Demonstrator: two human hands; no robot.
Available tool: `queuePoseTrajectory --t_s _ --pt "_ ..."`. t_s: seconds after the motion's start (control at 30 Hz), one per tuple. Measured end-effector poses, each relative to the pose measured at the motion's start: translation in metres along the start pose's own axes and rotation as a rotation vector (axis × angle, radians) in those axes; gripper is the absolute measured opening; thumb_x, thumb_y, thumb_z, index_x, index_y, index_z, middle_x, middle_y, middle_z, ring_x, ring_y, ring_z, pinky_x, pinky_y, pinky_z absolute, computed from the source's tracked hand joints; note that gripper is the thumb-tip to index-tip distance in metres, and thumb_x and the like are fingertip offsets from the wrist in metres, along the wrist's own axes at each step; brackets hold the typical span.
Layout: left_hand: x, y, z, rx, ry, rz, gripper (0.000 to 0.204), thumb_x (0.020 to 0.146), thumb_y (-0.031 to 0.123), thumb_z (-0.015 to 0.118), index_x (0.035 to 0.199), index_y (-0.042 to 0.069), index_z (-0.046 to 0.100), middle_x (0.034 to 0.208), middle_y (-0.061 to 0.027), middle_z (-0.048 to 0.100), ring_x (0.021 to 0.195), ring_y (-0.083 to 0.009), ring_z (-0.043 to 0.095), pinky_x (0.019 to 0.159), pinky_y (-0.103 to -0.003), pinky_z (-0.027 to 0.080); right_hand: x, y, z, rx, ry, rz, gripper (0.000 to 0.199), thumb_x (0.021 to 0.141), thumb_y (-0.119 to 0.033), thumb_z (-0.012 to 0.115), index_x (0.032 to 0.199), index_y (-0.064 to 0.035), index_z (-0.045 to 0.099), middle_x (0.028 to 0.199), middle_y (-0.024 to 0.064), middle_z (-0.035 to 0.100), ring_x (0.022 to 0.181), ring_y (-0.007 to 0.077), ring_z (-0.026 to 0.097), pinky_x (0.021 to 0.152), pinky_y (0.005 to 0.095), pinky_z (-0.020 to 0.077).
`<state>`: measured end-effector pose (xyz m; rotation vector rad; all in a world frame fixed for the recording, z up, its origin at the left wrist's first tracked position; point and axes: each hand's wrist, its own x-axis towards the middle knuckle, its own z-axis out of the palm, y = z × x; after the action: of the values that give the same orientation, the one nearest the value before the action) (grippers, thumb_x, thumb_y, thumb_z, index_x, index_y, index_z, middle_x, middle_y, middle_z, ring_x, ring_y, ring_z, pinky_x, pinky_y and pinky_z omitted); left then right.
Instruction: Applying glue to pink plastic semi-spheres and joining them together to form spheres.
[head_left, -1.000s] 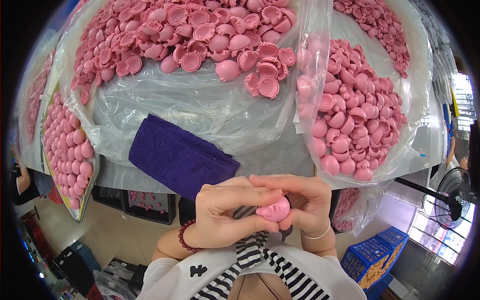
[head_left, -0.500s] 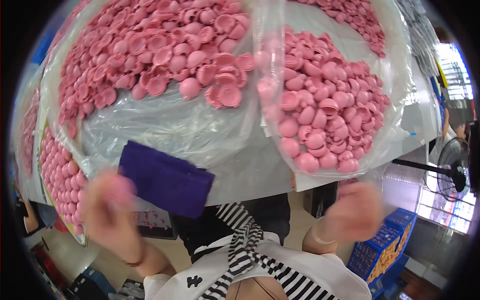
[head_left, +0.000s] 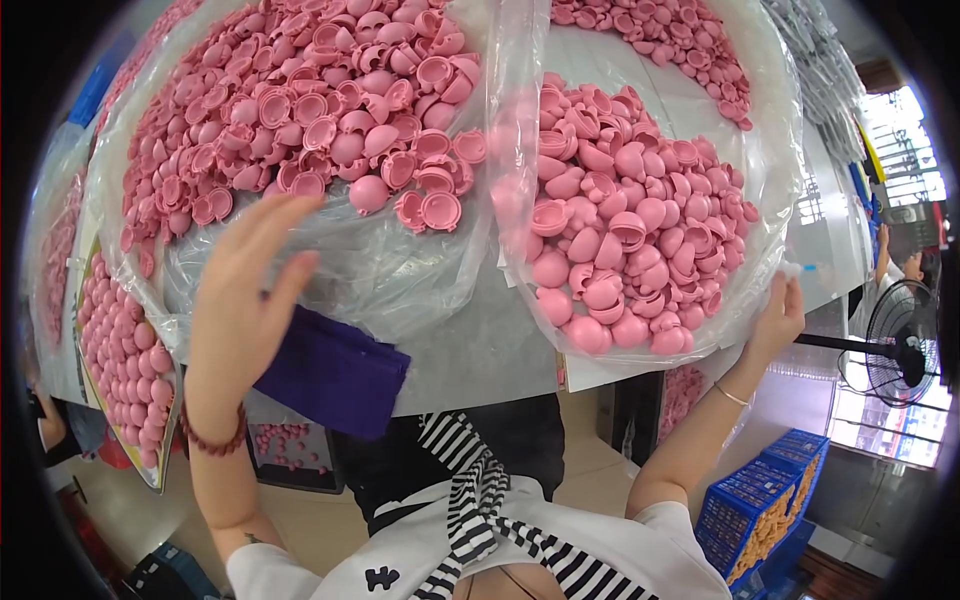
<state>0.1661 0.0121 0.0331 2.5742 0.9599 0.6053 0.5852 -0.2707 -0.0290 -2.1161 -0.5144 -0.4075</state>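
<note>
My left hand [head_left: 245, 300] is raised with its fingers apart and nothing in them. It hovers over the near edge of a clear plastic bag [head_left: 370, 265], close to a heap of pink hinged ball shells [head_left: 270, 150], several gaping. Under and beside that wrist lies a folded purple cloth [head_left: 340, 375] at the table's near edge. Out at the right, my right hand [head_left: 778, 320] has its fingertips together on a small whitish thing with a blue tip [head_left: 809, 268]; its kind is too small to make out.
A second plastic bag with pink shells [head_left: 640, 230] lies right of centre. A tray of closed pink balls [head_left: 125, 350] stands at the left. Blue crates [head_left: 755, 510] with tan pieces are low on the right, near a black fan [head_left: 905, 340]. Another person is at the far right.
My left hand has moved up and forward; the pink ball it held is no longer in it. My right hand has swung forward and outward to the blue-tipped thing on the table.
</note>
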Motion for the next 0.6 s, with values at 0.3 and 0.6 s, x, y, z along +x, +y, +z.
queuePoseTrajectory --t_s 0.3,0.6 --pt "0.022 -0.018 0.022 -0.192 0.015 -0.115 0.019 0.074 0.016 0.062 0.086 0.004 0.053 0.077 -0.0098 0.05 0.068 -0.0283 0.053 0.06 -0.036 0.042 -0.072 -0.101 -0.002 0.748 0.219 -0.135 0.035 0.089 -0.024 0.039 0.108 0.006 0.041 0.087 0.0233 0.057 0.075 0.0311 0.059 0.064 0.0357 0.0489" --pt "0.02 -0.024 0.003 0.092 0.097 0.007 0.011 0.077 0.005 0.057 0.088 0.004 0.058 0.085 -0.0106 0.051 0.069 -0.0254 0.055 0.063 -0.033 0.044 -0.11 -0.137 0.011 0.763 -0.122 -0.155 0.053 0.086 -0.043 0.045 0.107 0.0057 0.043 0.074 0.0191 0.058 0.061 0.023 0.056 0.053 0.0285 0.044"
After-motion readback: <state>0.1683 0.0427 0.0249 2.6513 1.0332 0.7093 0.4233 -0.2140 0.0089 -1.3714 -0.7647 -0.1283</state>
